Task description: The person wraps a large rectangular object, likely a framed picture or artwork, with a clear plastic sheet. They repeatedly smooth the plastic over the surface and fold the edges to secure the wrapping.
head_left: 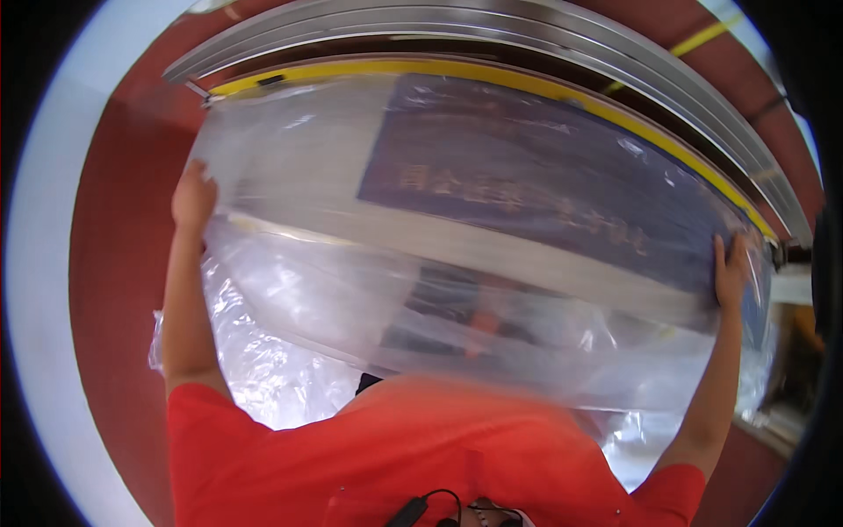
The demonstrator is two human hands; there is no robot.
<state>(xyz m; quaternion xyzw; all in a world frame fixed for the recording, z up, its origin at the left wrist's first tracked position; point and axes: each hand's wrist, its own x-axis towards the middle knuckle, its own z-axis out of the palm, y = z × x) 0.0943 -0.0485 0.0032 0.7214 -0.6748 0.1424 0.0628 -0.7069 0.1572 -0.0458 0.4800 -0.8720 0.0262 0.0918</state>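
A wide, flat package (334, 158) in clear plastic film lies across in front of me, with a grey-beige part on the left and a large dark blue panel (492, 167) with printed characters on the right. At its left edge my left hand (193, 199) is closed, its fingers bent over the film there. My right hand (731, 272) rests against the right end of the package, thumb and fingers apart. Loose, shiny plastic film (272, 369) hangs over the near side. Through it show dark and orange patches, too blurred to name.
Behind the package runs a yellow edge strip (351, 67), and beyond that a long silver metal rail (492, 19). Red-brown floor (123, 228) borders the left side, next to a pale band (44, 290). Dim equipment (795, 351) stands at the far right.
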